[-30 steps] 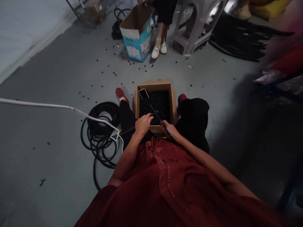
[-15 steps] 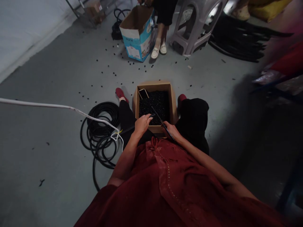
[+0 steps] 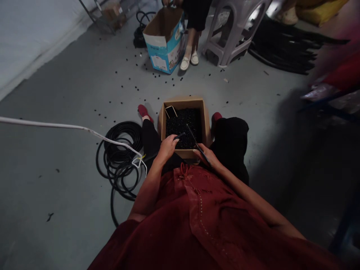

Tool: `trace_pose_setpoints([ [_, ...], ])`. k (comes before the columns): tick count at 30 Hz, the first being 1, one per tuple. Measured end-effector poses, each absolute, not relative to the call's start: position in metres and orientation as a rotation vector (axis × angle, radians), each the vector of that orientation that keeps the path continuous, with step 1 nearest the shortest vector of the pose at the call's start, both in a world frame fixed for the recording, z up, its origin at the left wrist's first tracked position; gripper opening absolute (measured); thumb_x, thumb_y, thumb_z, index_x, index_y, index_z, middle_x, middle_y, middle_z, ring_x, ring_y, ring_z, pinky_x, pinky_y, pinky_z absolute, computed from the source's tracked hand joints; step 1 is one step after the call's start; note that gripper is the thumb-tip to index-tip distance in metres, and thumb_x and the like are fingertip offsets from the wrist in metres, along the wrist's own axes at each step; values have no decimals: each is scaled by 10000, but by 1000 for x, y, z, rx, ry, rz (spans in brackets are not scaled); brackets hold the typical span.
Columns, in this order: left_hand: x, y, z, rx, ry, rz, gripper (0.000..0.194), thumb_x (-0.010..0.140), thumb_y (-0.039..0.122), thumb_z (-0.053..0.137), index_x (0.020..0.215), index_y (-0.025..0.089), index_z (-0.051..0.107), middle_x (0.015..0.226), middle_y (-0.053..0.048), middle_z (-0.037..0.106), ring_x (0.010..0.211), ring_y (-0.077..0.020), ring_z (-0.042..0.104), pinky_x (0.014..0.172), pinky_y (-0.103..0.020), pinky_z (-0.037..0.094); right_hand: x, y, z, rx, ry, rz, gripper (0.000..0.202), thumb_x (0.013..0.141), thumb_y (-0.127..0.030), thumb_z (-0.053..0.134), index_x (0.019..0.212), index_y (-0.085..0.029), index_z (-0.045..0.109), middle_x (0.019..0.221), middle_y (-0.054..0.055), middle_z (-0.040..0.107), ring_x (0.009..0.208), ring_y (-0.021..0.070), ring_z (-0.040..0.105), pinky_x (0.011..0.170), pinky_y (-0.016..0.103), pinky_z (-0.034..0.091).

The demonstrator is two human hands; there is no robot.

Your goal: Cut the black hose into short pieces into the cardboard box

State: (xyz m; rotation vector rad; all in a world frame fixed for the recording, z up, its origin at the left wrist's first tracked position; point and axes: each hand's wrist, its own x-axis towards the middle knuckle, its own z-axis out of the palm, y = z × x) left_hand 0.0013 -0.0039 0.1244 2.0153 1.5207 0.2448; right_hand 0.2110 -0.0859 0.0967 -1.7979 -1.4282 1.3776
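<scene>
A cardboard box stands on the floor between my legs, holding many small black pieces and a dark rectangular object with a light rim. Over its near left edge, my left hand is closed around a black tube, whose end points to the right. My right hand grips a long, thin dark tool above the near right edge. The tool's tip reaches over the box, a little right of the tube's end and apart from it.
Coiled black tubing and a white cable lie at the left. Ahead are a blue-and-white box, a person's feet, a grey stool and black strips. Small black bits dot the floor.
The tool in my right hand has moved slightly right, away from the tube. More of the tube's end now shows beyond my left fingers.
</scene>
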Motion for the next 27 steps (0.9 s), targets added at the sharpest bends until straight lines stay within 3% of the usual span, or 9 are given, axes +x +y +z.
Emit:
trace_pose_setpoints([
  [6, 10, -14, 130, 2131, 1440, 173, 289, 995, 239, 448, 1205, 174, 636, 1187, -90, 692, 1124, -199, 631, 983, -304, 480, 201, -68, 97, -1589, -1060, 1457, 479, 797, -600, 580, 1089, -232, 482, 785, 0, 639, 671, 172, 630, 612, 286, 501],
  [19, 17, -31, 147, 2201, 1374, -10, 368, 988, 319, 503, 1310, 172, 603, 1229, -100, 686, 1145, -204, 636, 976, -285, 480, 195, -48, 112, -1488, -978, 1408, 472, 726, -492, 623, 1082, -242, 440, 788, -31, 543, 629, 157, 592, 559, 285, 452],
  [24, 17, -32, 146, 2214, 1416, 59, 344, 995, 361, 486, 1252, 198, 646, 1223, -83, 702, 1129, -206, 652, 956, -283, 484, 195, -46, 118, -1460, -868, 1451, 518, 700, -523, 678, 1075, -245, 452, 719, -55, 537, 575, 137, 570, 510, 256, 458],
  [27, 16, -30, 148, 2168, 1532, 103, 357, 1006, 377, 456, 1245, 199, 652, 1212, -79, 711, 1119, -210, 658, 932, -277, 484, 197, -49, 126, -1401, -864, 1476, 506, 757, -602, 649, 1062, -240, 470, 731, -40, 580, 573, 133, 585, 493, 243, 473],
])
